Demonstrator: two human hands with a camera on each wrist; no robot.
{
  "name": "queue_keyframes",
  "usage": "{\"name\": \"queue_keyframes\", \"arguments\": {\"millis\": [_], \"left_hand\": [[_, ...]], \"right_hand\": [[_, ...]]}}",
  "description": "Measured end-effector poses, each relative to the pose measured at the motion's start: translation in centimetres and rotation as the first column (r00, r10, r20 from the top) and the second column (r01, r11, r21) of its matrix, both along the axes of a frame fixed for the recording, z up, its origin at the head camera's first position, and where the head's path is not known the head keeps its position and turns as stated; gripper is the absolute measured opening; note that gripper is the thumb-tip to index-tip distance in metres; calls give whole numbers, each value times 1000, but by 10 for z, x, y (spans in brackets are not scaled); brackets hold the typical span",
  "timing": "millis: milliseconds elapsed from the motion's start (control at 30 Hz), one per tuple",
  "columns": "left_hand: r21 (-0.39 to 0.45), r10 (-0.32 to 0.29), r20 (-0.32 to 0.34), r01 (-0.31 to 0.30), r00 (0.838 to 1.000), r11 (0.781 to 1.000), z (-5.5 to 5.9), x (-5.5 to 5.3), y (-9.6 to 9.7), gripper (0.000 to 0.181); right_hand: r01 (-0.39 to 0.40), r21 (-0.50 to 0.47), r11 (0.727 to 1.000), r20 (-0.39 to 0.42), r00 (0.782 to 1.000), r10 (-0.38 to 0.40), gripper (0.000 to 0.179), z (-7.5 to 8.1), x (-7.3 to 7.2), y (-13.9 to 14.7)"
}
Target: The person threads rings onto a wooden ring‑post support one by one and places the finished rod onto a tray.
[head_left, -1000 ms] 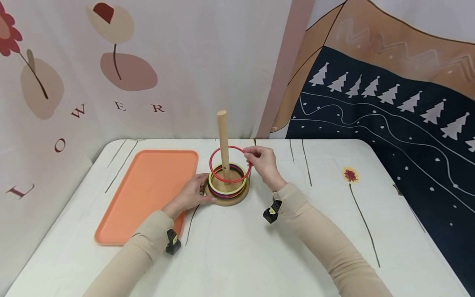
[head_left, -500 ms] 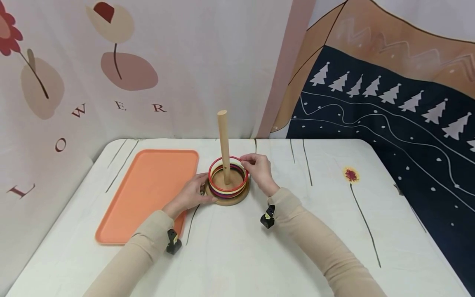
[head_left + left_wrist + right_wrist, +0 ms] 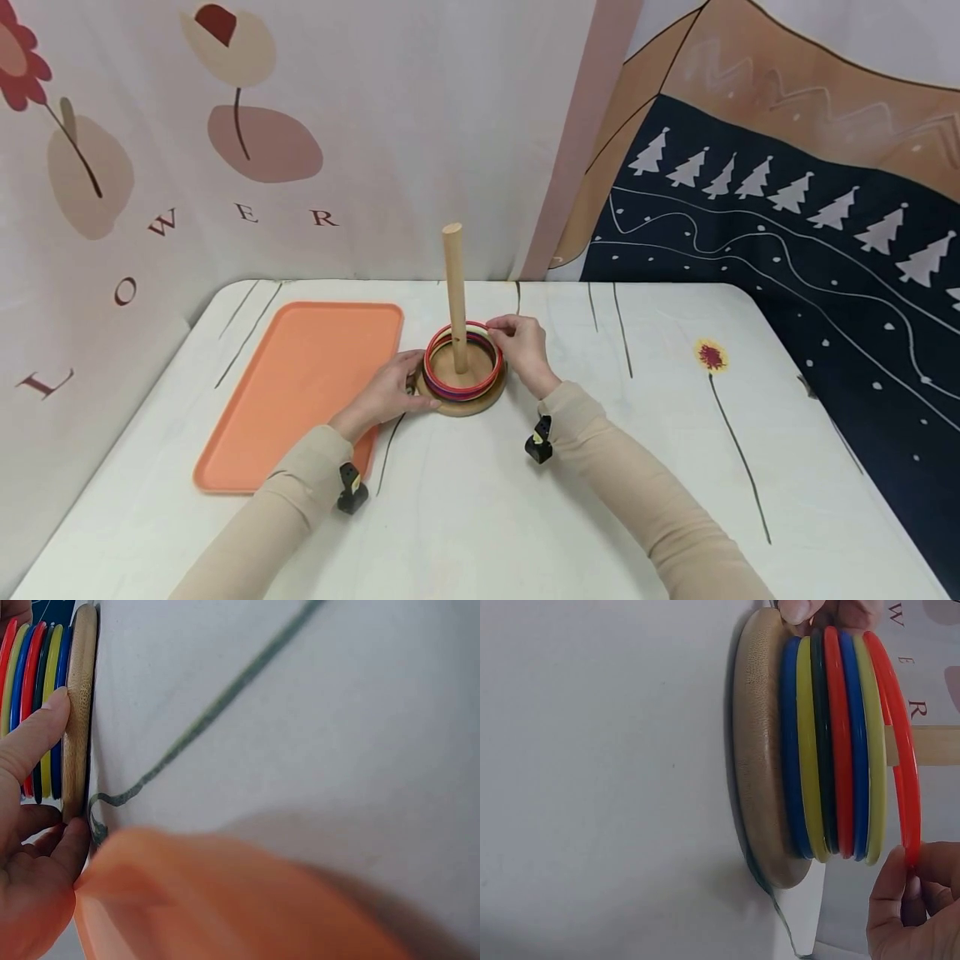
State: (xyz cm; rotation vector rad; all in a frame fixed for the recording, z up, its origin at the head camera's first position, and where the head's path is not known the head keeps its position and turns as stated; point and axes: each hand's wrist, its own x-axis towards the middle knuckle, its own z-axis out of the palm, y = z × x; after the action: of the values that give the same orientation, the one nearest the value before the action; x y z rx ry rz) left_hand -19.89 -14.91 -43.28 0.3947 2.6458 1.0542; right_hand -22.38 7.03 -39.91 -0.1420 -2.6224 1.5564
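Observation:
In the head view a wooden ring-toss stand stands on the table, with an upright post [image 3: 454,287] and a round base [image 3: 759,750]. Several blue, yellow, dark green and red rings [image 3: 840,750] lie stacked around the post. My right hand [image 3: 522,346] pinches the red ring [image 3: 909,742] at its right rim. That ring encircles the post on top of the stack; the right wrist view shows it tilted, its pinched side apart from the yellow ring below. With thumb and fingers, my left hand [image 3: 386,392] holds the left edge of the base.
An orange tray [image 3: 300,392] lies left of the stand, partly under my left forearm. White cloth with printed flower stems covers the table [image 3: 600,500]. A patterned curtain [image 3: 405,142] hangs behind the table.
My right hand has lowered the red ring along the post, from above the stack down onto it. My left hand has stayed at the base.

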Motion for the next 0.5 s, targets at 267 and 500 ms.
{"name": "queue_keyframes", "arguments": {"millis": [267,500], "left_hand": [[23,11,26,-11,1000,1000,2,-1,1,91],[31,0,14,0,1000,1000,3,1,2,92]], "right_hand": [[-7,26,1000,-25,1000,8,10,-2,-2,-2],[-5,55,998,-49,999,7,9,-7,-3,-2]]}}
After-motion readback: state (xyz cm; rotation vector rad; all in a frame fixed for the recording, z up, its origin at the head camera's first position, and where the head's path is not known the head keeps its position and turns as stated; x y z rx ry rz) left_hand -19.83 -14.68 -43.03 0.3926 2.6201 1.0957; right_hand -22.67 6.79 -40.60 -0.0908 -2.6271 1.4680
